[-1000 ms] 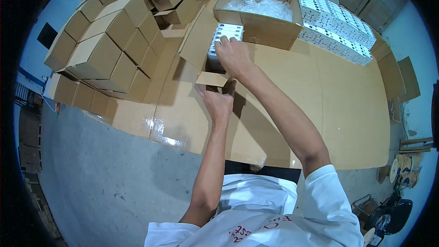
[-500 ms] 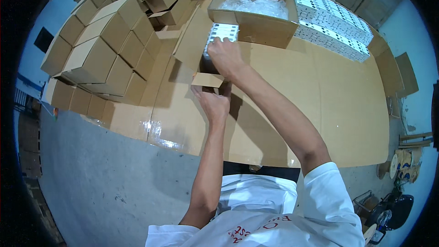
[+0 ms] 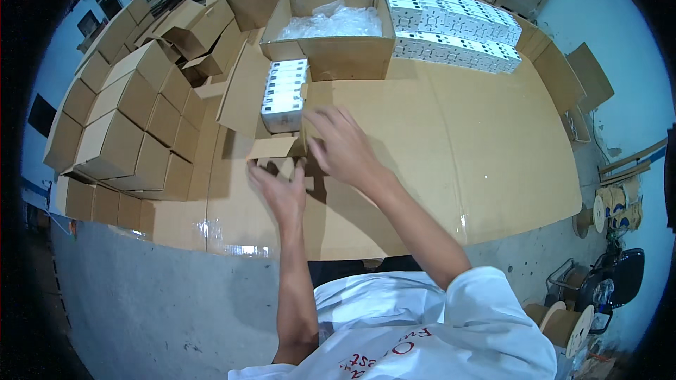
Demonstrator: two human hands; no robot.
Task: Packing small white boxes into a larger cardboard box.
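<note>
- Cardboard carton [image 3: 278, 109], small and open, sits at 11 o'clock from the hands on the cardboard-covered table [image 3: 458, 155]. It is packed with a row of white retail boxes [image 3: 285, 91], whose tops stand level with or slightly proud of the rim.
- Right hand [image 3: 341, 144]: fingers spread, empty, grasping nothing. It hovers just at 3 o'clock of the carton's near corner; I can't tell whether the fingertips touch the side flap.
- Left hand [image 3: 278, 193]: open, palm down, gripping nothing, just below the near flap [image 3: 278, 148], which lies folded outward toward the person.
- Judgement: the step in hand looks like closing the flaps.
  - Seat the white boxes flush first, so no flap rides up.
  - Fold the two short flaps before the long ones.
  - Hold one flap down flat with the left palm while the right brings the opposite one over.
  - Keep the carton square against the table; don't let it skate toward 12.
- Large open box [image 3: 331, 35] with clear plastic bags [image 3: 331, 21] sits at 12 o'clock, touching or nearly touching the carton. Mind the far flap's clearance.
- Stacked closed cartons [image 3: 127, 127] at 9 o'clock; rows of white boxes [image 3: 451, 24] at 1 o'clock, well apart.
</note>
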